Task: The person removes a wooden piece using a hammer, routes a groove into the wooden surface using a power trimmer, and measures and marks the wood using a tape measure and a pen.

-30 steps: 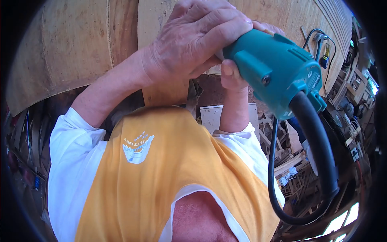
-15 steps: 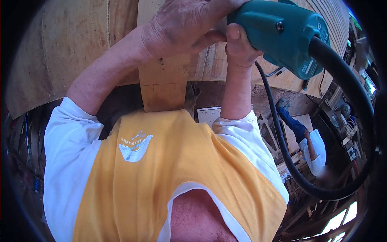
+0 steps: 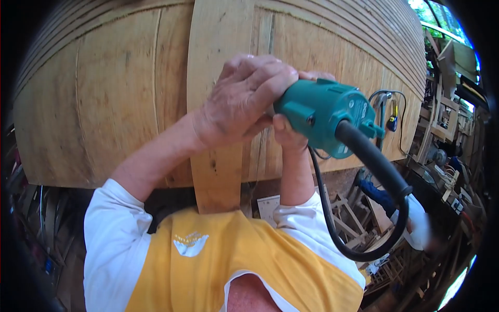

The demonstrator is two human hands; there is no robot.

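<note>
A teal corded power tool, which looks like a trim router (image 3: 312,117), is gripped in both my hands above the wooden plank. My left hand (image 3: 241,96) wraps over its near-left side, fingers closed. My right hand (image 3: 288,134) holds it from below and behind, the thumb pressed to the body and the other fingers mostly hidden. The tool leans, with its cord end towards the right. Its working end is hidden behind my hands. Beneath lies a pale wooden plank (image 3: 221,171), which crosses a wide wooden panel (image 3: 117,104) and overhangs its near edge towards my torso.
The thick black cord (image 3: 371,161) loops down on the right. A yellow-black tape measure (image 3: 393,120) and a metal bar (image 3: 382,112) lie on the panel's right side. Beyond, another person (image 3: 416,223) is among wood scraps (image 3: 345,221). Grooved strips (image 3: 374,44) line the far panel.
My view has shifted, so more of the panel and its grooved far edge shows. Tool and hands sit lower and look smaller in view, both hands still gripping the tool.
</note>
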